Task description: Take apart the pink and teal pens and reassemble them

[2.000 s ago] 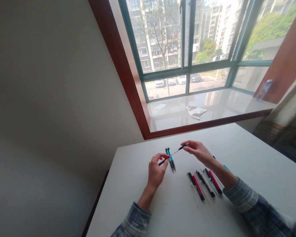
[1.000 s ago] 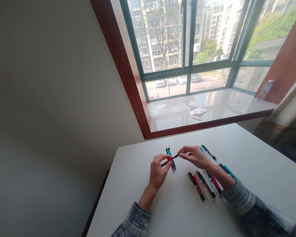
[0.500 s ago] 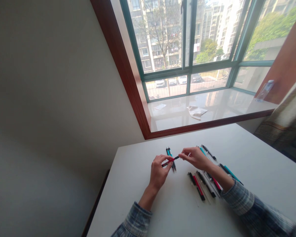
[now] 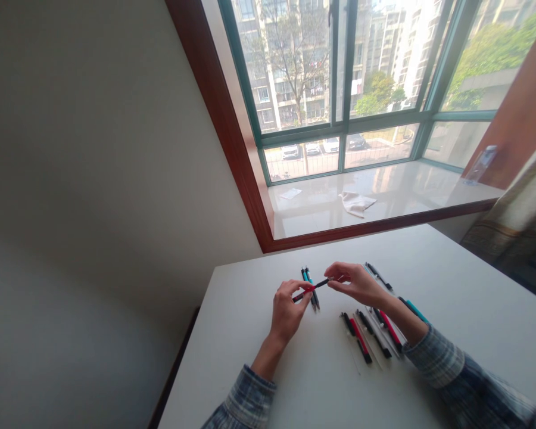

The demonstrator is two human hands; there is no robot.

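Observation:
My left hand (image 4: 289,310) pinches a red and black pen (image 4: 310,289) that slants up to the right above the white table (image 4: 245,292). At the pen's black right end, the thumb and fingers of my right hand (image 4: 355,283) close around its tip. Two teal and black pens (image 4: 309,286) lie just behind the held pen, partly covered by it. Nearer me and to the right, several pen parts lie side by side, among them a red and black barrel (image 4: 360,339) and thin refills.
Beyond my right hand lie a black and clear pen part (image 4: 379,276) and a teal piece (image 4: 415,310). A window sill (image 4: 312,208) behind the table holds a white cloth (image 4: 356,203) and a clear bottle (image 4: 481,165). A wall stands on the left.
My right hand has shifted slightly up and right, and its grip on the pen's end has changed. More of the pen's black end shows. My left hand has stayed in place.

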